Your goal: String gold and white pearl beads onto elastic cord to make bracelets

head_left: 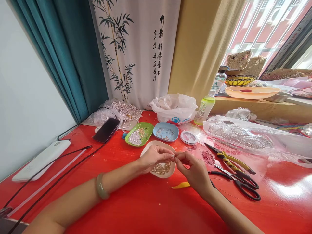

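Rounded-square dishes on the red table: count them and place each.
3: green dish at left; blue dish right of it; pale dish nearer, partly covered by the left hand. More may be hidden.

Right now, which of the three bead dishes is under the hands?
The cream dish, partly covered by the left hand. The green dish and blue dish sit farther back, neither covered by a hand.
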{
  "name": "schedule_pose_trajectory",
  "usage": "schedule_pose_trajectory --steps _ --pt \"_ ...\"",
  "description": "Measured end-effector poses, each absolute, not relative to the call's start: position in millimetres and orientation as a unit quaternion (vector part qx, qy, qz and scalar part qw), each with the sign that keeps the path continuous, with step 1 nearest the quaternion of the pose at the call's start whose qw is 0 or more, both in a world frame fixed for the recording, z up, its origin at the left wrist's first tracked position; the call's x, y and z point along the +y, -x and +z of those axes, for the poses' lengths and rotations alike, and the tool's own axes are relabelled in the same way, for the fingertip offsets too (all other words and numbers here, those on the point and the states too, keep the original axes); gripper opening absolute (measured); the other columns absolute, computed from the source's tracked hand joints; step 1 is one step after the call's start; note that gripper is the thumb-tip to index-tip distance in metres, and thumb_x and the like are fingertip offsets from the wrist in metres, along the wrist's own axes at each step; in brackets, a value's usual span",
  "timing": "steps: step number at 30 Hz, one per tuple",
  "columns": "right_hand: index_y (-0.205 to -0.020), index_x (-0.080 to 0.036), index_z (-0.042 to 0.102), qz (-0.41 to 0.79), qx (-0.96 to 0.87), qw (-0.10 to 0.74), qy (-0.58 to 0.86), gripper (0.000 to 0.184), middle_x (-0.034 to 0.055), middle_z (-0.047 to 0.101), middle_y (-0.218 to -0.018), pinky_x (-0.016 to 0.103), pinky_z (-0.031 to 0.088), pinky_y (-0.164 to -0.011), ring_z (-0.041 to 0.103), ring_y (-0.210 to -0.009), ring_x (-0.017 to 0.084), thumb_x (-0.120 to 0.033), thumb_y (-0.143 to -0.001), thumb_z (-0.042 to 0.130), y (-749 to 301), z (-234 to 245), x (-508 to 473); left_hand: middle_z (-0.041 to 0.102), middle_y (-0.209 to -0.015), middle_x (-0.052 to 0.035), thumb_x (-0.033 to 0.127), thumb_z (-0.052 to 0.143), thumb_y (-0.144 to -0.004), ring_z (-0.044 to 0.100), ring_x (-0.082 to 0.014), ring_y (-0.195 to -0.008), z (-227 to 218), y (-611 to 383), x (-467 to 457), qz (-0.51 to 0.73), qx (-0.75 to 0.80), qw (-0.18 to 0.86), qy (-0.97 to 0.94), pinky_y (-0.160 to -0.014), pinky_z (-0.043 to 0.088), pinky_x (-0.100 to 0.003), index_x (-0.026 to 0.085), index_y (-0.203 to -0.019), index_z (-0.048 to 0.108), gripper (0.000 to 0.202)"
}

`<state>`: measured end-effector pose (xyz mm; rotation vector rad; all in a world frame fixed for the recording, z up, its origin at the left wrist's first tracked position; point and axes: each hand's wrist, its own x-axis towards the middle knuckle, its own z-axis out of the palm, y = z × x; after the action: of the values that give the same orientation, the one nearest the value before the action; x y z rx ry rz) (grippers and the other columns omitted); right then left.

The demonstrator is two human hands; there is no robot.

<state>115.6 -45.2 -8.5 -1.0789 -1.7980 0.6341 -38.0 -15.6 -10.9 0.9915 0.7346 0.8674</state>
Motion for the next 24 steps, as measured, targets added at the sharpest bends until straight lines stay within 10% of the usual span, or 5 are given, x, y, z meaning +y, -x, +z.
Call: schedule_pose_trajectory --steps 24 --pt "-0.068 -0.019 0.052 0.244 -0.715 0.494 0.431 0.006 0.0057 0.066 -0.084 0.027 0.052 -0.066 0.063 -0.071 0.015 -0.015 -0.072 0.050 -116.2 -14.8 -43.5 0.062 -0.064 -0.0019 0.021 0.073 -0.051 0.054 -0.0081 -0.058 -8.6 32.4 -19.5 0.437 0.339 0.714 -0.430 -0.060 0.041 -0.021 0.011 -0.065 0.062 0.020"
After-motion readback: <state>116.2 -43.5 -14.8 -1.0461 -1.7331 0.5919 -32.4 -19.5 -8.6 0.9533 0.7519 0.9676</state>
